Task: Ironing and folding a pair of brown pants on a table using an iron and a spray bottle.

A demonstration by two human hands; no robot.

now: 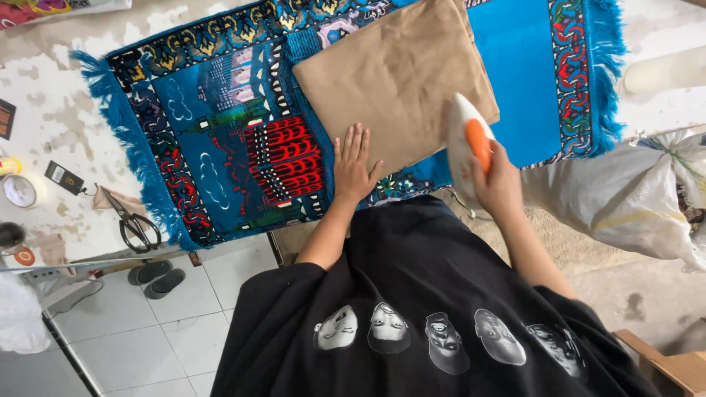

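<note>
On tabletop, atop blue patterned rug (213, 140): left hand (354, 165) flat, fingers apart, pinning tan folded cloth (393, 77) vs. slip; right hand (496, 184), fingers clamped on white-orange iron (465, 143) at cloth's near-rt edge.

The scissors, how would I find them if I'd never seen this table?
Start at the blue patterned rug on the worn white table. Just beyond its fringed edge, near the table's front edge, lie the scissors: dark looped handles, the only metal blades there.
</note>
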